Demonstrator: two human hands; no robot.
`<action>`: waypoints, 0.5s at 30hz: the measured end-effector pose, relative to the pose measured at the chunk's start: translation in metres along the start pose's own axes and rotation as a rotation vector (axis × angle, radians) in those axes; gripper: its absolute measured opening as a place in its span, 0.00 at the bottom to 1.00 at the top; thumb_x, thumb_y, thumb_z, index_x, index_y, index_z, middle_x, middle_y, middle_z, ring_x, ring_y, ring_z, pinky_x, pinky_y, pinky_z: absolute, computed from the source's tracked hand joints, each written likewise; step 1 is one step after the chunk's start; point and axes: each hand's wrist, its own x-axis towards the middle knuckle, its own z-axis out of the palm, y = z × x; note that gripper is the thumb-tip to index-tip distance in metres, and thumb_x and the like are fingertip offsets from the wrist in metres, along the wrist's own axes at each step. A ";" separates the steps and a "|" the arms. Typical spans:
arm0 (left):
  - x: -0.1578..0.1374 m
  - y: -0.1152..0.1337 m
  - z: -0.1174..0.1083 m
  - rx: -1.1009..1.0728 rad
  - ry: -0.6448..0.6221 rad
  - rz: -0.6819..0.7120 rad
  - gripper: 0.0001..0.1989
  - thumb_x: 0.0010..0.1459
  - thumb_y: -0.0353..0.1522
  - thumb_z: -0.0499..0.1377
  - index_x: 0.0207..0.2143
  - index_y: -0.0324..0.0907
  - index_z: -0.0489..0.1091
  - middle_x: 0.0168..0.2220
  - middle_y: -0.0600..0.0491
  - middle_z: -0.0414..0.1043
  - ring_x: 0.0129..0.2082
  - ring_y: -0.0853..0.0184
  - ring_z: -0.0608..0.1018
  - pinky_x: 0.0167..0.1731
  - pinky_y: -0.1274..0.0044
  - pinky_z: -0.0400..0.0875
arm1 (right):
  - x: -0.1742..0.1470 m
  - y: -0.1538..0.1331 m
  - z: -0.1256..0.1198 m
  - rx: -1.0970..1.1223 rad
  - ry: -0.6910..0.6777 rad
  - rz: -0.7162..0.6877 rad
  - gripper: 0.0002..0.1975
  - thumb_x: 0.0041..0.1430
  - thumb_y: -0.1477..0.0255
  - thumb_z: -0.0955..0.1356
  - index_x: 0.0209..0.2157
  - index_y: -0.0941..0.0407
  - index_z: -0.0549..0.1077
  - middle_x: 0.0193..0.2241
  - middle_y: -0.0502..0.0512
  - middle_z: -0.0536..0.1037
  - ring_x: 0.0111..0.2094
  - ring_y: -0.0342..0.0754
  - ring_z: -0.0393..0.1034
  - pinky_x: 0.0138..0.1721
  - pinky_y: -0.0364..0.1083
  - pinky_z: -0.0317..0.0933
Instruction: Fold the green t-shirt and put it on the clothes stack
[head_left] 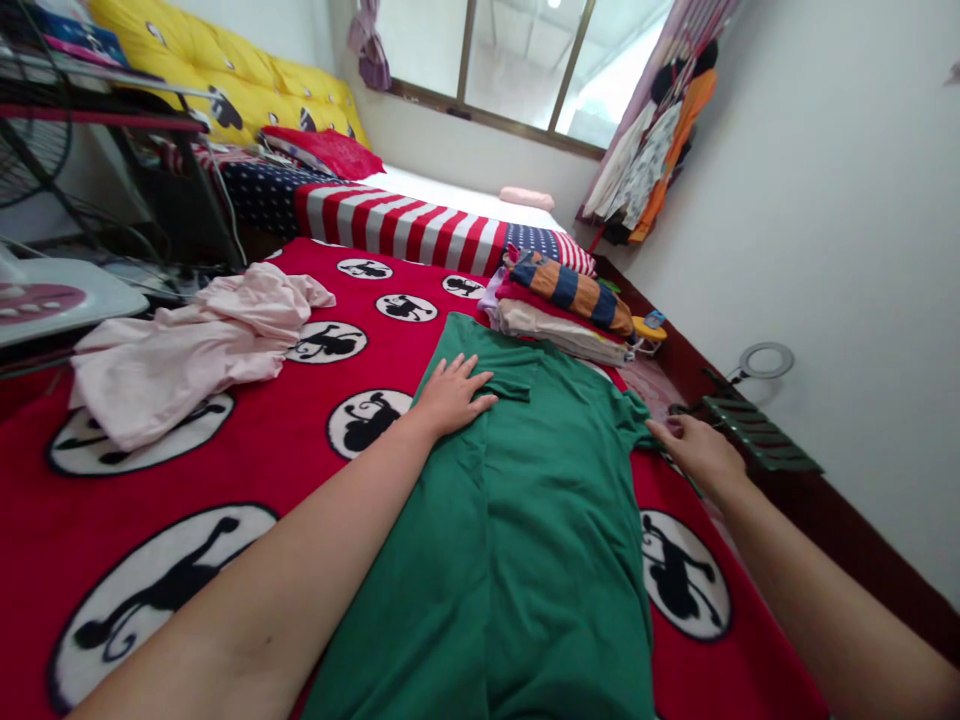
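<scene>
A green shirt [555, 520] lies spread over the red blanket [300, 560], with its left side folded inward and that sleeve resting on top of the body. My left hand [452, 393] lies flat on the folded edge near the left shoulder, fingers spread. At the opposite side, my right hand [697, 448] pinches the end of the right sleeve between thumb and fingers. Soft creases run across the shirt's middle, and its lower end passes out of the bottom of the view.
A crumpled pale pink garment [195, 340] lies at left. Beyond the shirt sits a stack of folded clothes [570, 300]. A ring light [766, 360] and a dark green slatted rack [761, 432] stand along the right wall. Farther back is a bed with striped bedding [405, 222].
</scene>
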 end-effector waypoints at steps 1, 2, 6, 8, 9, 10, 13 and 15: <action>0.000 0.000 0.000 -0.005 0.004 0.002 0.26 0.63 0.47 0.47 0.60 0.49 0.60 0.66 0.48 0.50 0.65 0.55 0.52 0.61 0.60 0.47 | 0.000 -0.001 0.001 0.016 -0.035 -0.007 0.31 0.56 0.48 0.60 0.47 0.59 0.75 0.42 0.66 0.78 0.43 0.62 0.72 0.35 0.51 0.62; -0.001 0.000 -0.001 -0.013 0.009 0.004 0.26 0.63 0.47 0.47 0.60 0.49 0.61 0.66 0.48 0.51 0.65 0.55 0.53 0.61 0.60 0.47 | 0.001 -0.002 0.002 0.035 -0.060 -0.029 0.30 0.55 0.48 0.61 0.44 0.58 0.76 0.40 0.65 0.79 0.42 0.61 0.73 0.34 0.50 0.62; -0.002 0.000 -0.002 -0.075 0.055 0.002 0.23 0.63 0.45 0.50 0.57 0.47 0.64 0.64 0.48 0.55 0.64 0.56 0.56 0.60 0.60 0.50 | 0.003 -0.006 0.006 0.102 -0.046 -0.100 0.17 0.51 0.58 0.68 0.34 0.57 0.79 0.33 0.60 0.80 0.36 0.55 0.74 0.29 0.45 0.60; -0.001 -0.001 -0.002 -0.132 0.101 0.008 0.22 0.62 0.43 0.51 0.56 0.46 0.65 0.62 0.47 0.59 0.63 0.56 0.59 0.59 0.59 0.53 | 0.007 -0.008 0.002 0.111 -0.001 -0.084 0.11 0.49 0.65 0.68 0.29 0.57 0.79 0.29 0.59 0.80 0.32 0.54 0.74 0.27 0.45 0.58; -0.001 -0.001 -0.001 -0.169 0.125 0.017 0.21 0.62 0.42 0.52 0.55 0.46 0.66 0.61 0.47 0.61 0.62 0.56 0.61 0.59 0.60 0.54 | 0.009 -0.011 -0.002 0.110 0.019 -0.083 0.10 0.49 0.67 0.68 0.27 0.57 0.79 0.27 0.59 0.80 0.32 0.54 0.74 0.27 0.45 0.58; 0.000 -0.001 -0.001 -0.212 0.150 0.032 0.21 0.62 0.40 0.53 0.55 0.45 0.67 0.59 0.47 0.63 0.60 0.58 0.63 0.59 0.61 0.56 | 0.011 -0.016 -0.008 0.109 0.043 -0.086 0.09 0.49 0.67 0.67 0.26 0.57 0.79 0.27 0.59 0.80 0.31 0.54 0.73 0.27 0.45 0.57; 0.003 0.001 0.000 -0.363 0.225 0.109 0.19 0.61 0.37 0.55 0.53 0.41 0.69 0.55 0.46 0.68 0.56 0.62 0.69 0.56 0.69 0.61 | 0.010 -0.048 -0.028 0.182 0.192 -0.113 0.10 0.48 0.68 0.67 0.27 0.57 0.78 0.27 0.59 0.79 0.32 0.54 0.73 0.29 0.46 0.59; 0.003 0.004 0.000 -0.458 0.268 0.160 0.17 0.61 0.36 0.55 0.51 0.40 0.70 0.52 0.46 0.71 0.52 0.63 0.72 0.53 0.73 0.65 | -0.001 -0.083 -0.038 0.343 0.312 -0.184 0.10 0.48 0.67 0.67 0.29 0.58 0.78 0.27 0.58 0.79 0.31 0.53 0.73 0.31 0.46 0.61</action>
